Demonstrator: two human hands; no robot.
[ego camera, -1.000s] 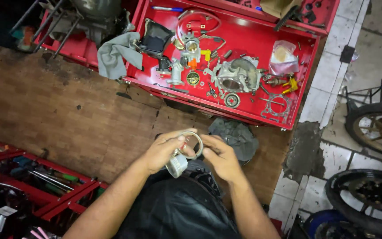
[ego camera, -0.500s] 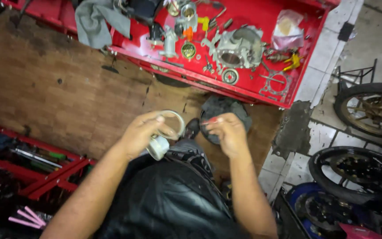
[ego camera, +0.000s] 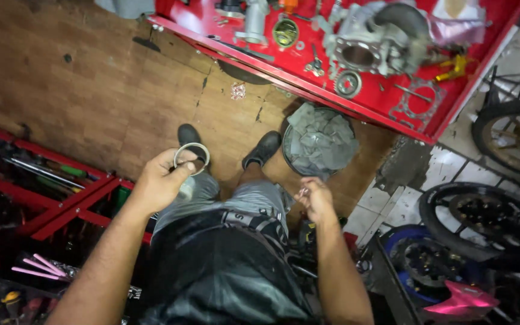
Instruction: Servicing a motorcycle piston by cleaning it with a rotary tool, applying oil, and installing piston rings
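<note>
My left hand (ego camera: 160, 182) holds a round metal ring-shaped part (ego camera: 191, 157) by its rim, raised over my left knee. My right hand (ego camera: 316, 198) is lower and to the right, fingers pinched on a small shiny metal piece (ego camera: 303, 192) that is too small to make out. The two hands are apart, with my legs and dark shoes (ego camera: 266, 148) between them on the brown wooden floor (ego camera: 91, 84).
A red tray (ego camera: 428, 120) at the top holds a grey engine casing (ego camera: 368, 45), a gasket and several small parts. A round bin of grey rags (ego camera: 320, 141) stands under it. Red tool drawers (ego camera: 43, 198) lie left; motorcycle wheels (ego camera: 482, 222) stand right.
My hands have separated: the right hand left the ring and moved down to the right. The view has tilted down toward my legs and the floor.
</note>
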